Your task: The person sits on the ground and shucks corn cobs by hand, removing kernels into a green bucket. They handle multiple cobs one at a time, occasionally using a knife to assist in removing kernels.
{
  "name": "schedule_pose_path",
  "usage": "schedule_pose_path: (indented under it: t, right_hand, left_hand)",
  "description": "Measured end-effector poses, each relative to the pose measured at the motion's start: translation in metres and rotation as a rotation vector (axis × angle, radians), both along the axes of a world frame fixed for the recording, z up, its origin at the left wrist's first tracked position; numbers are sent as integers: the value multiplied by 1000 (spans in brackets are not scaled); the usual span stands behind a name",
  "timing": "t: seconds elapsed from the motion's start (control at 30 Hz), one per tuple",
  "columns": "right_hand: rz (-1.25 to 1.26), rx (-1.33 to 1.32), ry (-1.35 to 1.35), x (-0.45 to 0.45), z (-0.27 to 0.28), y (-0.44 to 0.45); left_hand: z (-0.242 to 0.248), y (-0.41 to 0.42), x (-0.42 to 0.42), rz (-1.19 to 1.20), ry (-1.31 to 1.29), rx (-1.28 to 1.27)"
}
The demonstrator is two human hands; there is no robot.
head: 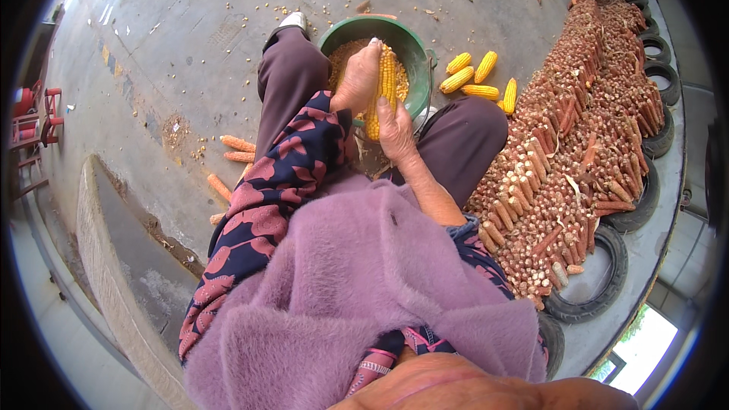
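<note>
Over a green bucket [420, 88] between my knees, I hold a yellow ear of corn [387, 77] in both hands. My left hand [360, 77] grips its upper part from the left side. Around the lower end closes my right hand [397, 131], thumb on the kernels. Some rows on the ear look stripped, though the detail is small. Loose kernels [348, 54] lie inside the bucket, which has a wire handle. Several yellow ears [457, 79] rest on the concrete floor right of the bucket. Bare orange cobs [238, 143] lie beside my leg on the left.
A long, dense stack of bare corn cobs [569, 142] runs along the right, edged by old tires [612, 290]. Scattered kernels dot the floor ahead. A raised concrete edge [94, 210] curves at the lower left, with red metal frames [51, 117] beyond it.
</note>
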State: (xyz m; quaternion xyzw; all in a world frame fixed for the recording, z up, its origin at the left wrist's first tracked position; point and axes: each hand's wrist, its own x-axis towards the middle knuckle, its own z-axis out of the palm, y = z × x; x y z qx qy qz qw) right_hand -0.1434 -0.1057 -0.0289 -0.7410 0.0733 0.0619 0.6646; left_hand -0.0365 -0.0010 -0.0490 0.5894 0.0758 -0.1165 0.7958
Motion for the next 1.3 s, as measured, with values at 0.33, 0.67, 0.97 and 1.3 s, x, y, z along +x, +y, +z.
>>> schedule_pose_path:
  t: [0.33, 0.67, 0.97, 1.3]
  right_hand:
    - [22, -50, 3, 2, 0, -1]
    - [29, 89, 58, 6, 0, 2]
    - [16, 226, 192, 5, 7, -5]
    - [82, 282, 229, 6, 16, -13]
  left_hand:
    - [14, -1, 1, 98, 100, 192]
    - [-58, 9, 9, 146, -352, 447]
    - [-42, 1, 9, 39, 74, -138]
    - [18, 6, -4, -27, 316, -559]
